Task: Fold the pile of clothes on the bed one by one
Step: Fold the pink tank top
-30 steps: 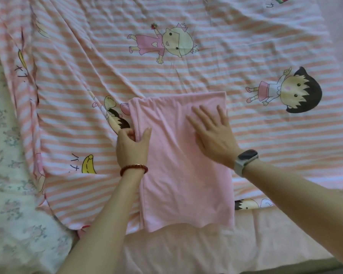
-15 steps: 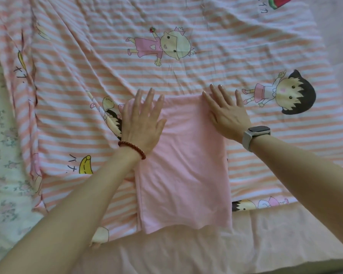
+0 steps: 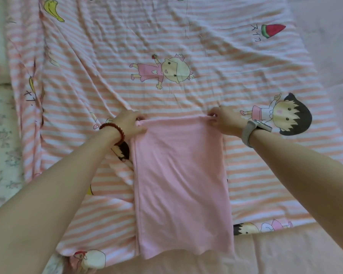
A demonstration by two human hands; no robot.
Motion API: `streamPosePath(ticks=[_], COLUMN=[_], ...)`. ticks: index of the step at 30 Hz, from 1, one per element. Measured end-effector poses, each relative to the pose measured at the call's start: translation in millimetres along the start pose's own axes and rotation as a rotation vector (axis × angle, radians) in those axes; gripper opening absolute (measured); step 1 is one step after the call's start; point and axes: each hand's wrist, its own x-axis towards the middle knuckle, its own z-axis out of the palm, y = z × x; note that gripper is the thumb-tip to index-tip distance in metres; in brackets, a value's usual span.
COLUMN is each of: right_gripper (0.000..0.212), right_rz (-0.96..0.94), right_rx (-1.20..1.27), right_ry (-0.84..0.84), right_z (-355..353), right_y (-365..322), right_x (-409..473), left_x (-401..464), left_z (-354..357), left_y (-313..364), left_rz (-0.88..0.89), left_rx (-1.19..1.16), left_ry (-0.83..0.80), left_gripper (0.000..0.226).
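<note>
Both far corners of the folded pink garment (image 3: 182,184) are pinched by curled left hand (image 3: 130,123) and right hand (image 3: 227,120) fingers.

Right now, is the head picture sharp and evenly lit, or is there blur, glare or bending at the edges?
Head view: soft, even light, no glare; faint shadows only under the arms. The pink garment and both hands, left and right, look slightly soft, not crisp. The sheet stripes curve toward the edges, a wide-angle effect.
</note>
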Motion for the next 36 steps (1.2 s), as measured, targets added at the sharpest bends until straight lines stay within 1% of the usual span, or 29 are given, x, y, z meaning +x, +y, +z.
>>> streamPosePath(ticks=[1, 3, 5, 8, 11, 13, 15, 17, 19, 21, 25, 28, 29, 32, 34, 35, 36], right_gripper=[0.023, 0.021, 0.02, 0.017, 0.011, 0.015, 0.017, 0.019, 0.022, 0.021, 0.017, 0.011, 0.011, 0.017, 0.009, 0.009, 0.014], right_rz=[-0.006, -0.014, -0.007, -0.025, -0.027, -0.026, -0.038, -0.045, -0.044, -0.064, -0.156, -0.251, -0.285, -0.356, -0.393, -0.396, -0.391], right_rx=[-0.012, -0.049, -0.048, -0.01, 0.059, 0.099, 0.166, 0.198, 0.146, 0.104, 0.074, 0.033, 0.008, -0.054, -0.079, -0.093, -0.104], right_ry=[-0.036, -0.094, -0.12, -0.132, -0.048, 0.075, 0.249, 0.421, 0.526, 0.556, 0.562, 0.578, 0.565, 0.509, 0.484, 0.482, 0.474], right_z=[-4, -11, -21, -38, -65, -89, -113, -131, -137, -129, -85, -45, -31, 11, 37, 49, 60], right_y=[-2, -5, -7, -7, -12, -19, -27, -35, -41, -42, -27, -10, -5, 10, 18, 23, 27], right_x=[1, -3, -9, -16, -18, -14, -9, -3, -2, -7, -35, -71, -83, -115, -129, -135, -138], left_x=[2, 2, -1, -10, -17, -18, -16, -11, -8, -7, -23, -55, -66, -92, -104, -110, -114], left_z=[-5, -11, -16, -31, -63, -92, -118, -135, -138, -127, -82, -41, -26, 17, 44, 56, 67], left_y=[2, 5, 7, 9, 20, 29, 38, 50, 61, 64, 46, 32, 27, 8, -1, -5, -9], left_rz=[-0.026, -0.06, -0.06, 0.0, 0.051, 0.069, 0.084, 0.095, 0.086, 0.098, 0.184, 0.368, 0.434, 0.538, 0.555, 0.558, 0.561], left_rx=[-0.023, 0.01, -0.014, -0.11, -0.147, -0.198, -0.277, -0.245, -0.17, -0.12, -0.04, 0.045, 0.074, 0.151, 0.206, 0.22, 0.227], left_ry=[-0.06, -0.164, -0.21, -0.19, -0.164, -0.072, 0.089, 0.302, 0.472, 0.546, 0.616, 0.709, 0.726, 0.701, 0.676, 0.657, 0.636], left_gripper=[0.026, 0.017, 0.014, 0.012, 0.01, 0.016, 0.019, 0.017, 0.011, 0.014, 0.012, 0.005, 0.006, 0.017, 0.018, 0.016, 0.015])
